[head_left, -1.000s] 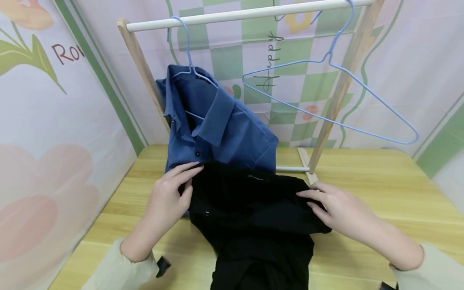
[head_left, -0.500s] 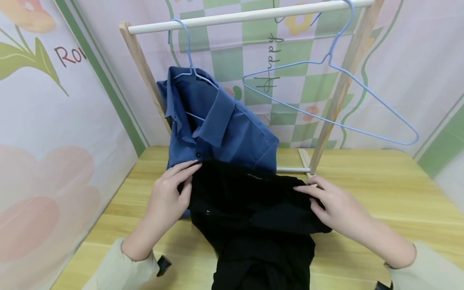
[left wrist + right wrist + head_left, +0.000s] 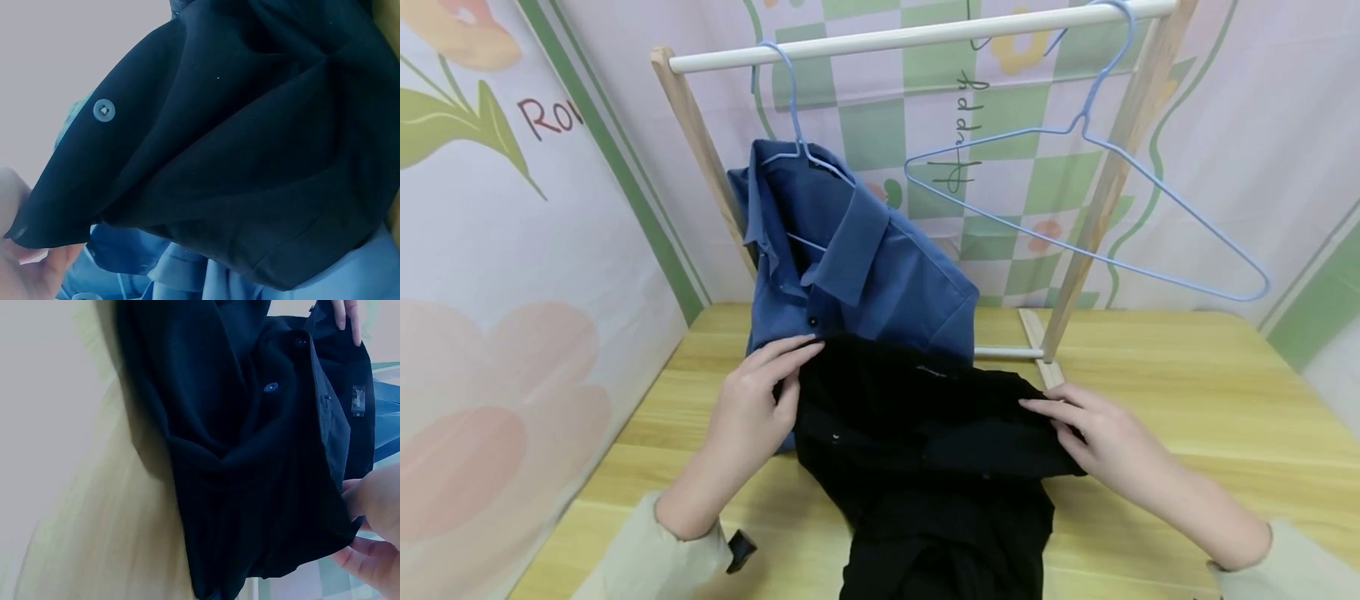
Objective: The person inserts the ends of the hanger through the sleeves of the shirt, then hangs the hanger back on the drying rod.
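A black garment (image 3: 925,442) is stretched between my two hands over the table, its wide top edge facing away from me. My left hand (image 3: 752,404) pinches the left corner of that edge, and my right hand (image 3: 1112,437) pinches the right corner. Dark buttons (image 3: 270,387) and a small label (image 3: 358,400) inside the top edge show in the right wrist view. Another button (image 3: 104,110) lies near the edge in the left wrist view. Just behind the black garment, a blue collared shirt (image 3: 917,283) hangs on a light blue hanger (image 3: 793,100), its lower part hidden.
The white rail (image 3: 925,35) of a wooden rack crosses the back of the table. At its right hangs a bare blue hanger (image 3: 1082,121), close to the wooden post (image 3: 1101,208). Yellow wood-grain tabletop (image 3: 1210,383) extends to the right; a printed curtain (image 3: 497,250) borders the left side.
My right hand rises slightly, then drops back a little to the right, keeping its hold on the corner. My left hand and the black garment stay almost in place.
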{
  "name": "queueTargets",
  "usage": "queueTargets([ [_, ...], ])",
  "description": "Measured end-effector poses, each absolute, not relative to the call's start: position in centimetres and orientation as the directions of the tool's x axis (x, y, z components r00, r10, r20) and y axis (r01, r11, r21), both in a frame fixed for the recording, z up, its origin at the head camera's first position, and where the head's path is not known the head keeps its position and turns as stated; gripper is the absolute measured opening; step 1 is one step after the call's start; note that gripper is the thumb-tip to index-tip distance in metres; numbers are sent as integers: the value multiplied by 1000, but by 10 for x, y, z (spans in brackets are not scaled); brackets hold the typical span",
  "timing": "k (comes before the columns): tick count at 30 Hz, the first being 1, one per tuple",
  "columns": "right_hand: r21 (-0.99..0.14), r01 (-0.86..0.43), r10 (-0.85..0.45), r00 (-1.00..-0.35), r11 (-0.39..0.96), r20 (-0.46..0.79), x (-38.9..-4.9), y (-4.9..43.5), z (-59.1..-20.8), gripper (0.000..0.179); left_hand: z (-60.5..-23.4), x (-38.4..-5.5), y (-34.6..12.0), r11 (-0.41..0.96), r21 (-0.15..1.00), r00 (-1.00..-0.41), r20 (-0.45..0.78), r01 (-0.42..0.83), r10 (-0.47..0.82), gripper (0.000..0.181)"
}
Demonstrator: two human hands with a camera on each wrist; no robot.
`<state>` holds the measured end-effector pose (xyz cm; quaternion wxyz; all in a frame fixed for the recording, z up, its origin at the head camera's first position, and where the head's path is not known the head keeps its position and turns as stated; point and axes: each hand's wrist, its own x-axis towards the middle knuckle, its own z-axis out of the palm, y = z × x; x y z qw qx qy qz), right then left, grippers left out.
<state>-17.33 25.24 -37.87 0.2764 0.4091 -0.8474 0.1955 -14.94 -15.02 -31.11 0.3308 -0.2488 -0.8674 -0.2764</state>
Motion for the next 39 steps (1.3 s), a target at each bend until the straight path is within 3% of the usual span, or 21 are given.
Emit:
queueTargets([
  [7,-143,-797,-586,-540,587,604,-171,255,-380,62,-316,-152,-148,696,324,-647,716,641,263,44],
  [13,-185,-752,-559,-609,632,563,-167,253,-372,57,-316,-153,-148,702,304,-631,731,644,261,45],
  [22,-399,-702,-544,-710,589,447,-166,252,-367,56,-313,-154,-153,692,321,-628,739,647,244,41],
  [32,-368,-722,-560,-689,586,461,-169,253,-364,56,-311,-153,-155,681,343,-624,751,647,215,38],
  [39,-291,-765,-625,-640,574,447,-169,256,-357,66,-309,-154,-154,666,426,-694,693,613,195,34],
])
